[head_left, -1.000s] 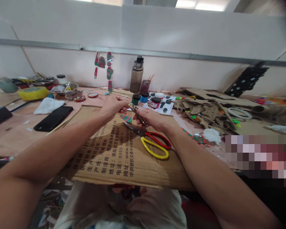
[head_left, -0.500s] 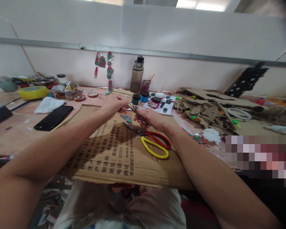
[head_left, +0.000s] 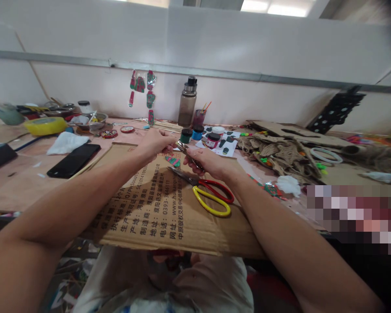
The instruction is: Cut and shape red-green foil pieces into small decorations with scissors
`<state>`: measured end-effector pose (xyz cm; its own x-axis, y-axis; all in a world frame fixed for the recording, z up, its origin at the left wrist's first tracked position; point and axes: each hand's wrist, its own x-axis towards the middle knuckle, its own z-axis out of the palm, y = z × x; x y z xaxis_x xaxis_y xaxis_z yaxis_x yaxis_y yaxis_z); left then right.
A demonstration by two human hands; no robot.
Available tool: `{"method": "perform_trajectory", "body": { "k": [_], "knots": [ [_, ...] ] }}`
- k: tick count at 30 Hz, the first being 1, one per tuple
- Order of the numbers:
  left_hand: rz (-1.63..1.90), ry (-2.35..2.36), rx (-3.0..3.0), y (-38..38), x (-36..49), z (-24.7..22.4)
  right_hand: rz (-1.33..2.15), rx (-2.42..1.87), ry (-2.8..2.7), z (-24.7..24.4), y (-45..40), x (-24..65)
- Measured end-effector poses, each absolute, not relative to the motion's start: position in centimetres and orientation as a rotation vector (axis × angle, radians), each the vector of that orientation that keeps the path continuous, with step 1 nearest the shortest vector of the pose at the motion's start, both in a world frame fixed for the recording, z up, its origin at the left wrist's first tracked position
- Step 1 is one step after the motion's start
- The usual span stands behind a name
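Observation:
My right hand (head_left: 203, 161) is closed around a silver, plier-like hole punch (head_left: 183, 148), its jaws pointing up and left. Against those jaws, the fingers of my left hand (head_left: 159, 142) are pinched together; a small yellowish-green bit shows at their tips, but most of what they hold is hidden. Just below, a small pink-and-green striped piece (head_left: 172, 161) lies on the printed cardboard sheet (head_left: 130, 208). Scissors (head_left: 211, 204) with one red and one yellow handle rest on the cardboard under my right wrist, blades slightly apart.
Paint jars (head_left: 213, 140) stand behind my hands, with a water bottle (head_left: 187, 102) farther back. A black phone (head_left: 74, 161) and yellow tape roll (head_left: 45, 126) lie left. Twine and cardboard pieces (head_left: 273, 148) heap up at right. Pink-and-green pieces (head_left: 150, 100) hang on the wall.
Both hands stay in nearly the same place, with the hole punch still between them. The scissors and striped piece have not moved.

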<state>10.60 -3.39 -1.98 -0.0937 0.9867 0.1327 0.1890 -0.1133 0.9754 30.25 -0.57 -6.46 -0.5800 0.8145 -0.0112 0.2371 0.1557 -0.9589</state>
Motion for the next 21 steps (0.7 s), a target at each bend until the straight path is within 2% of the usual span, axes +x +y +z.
{"method": "perform_trajectory", "body": {
  "k": [21],
  "knots": [
    [1.242,1.380,1.458,-2.2,9.8,-2.7,1.485,-1.066,-1.854,-5.9,-1.3,29.9]
  ]
}}
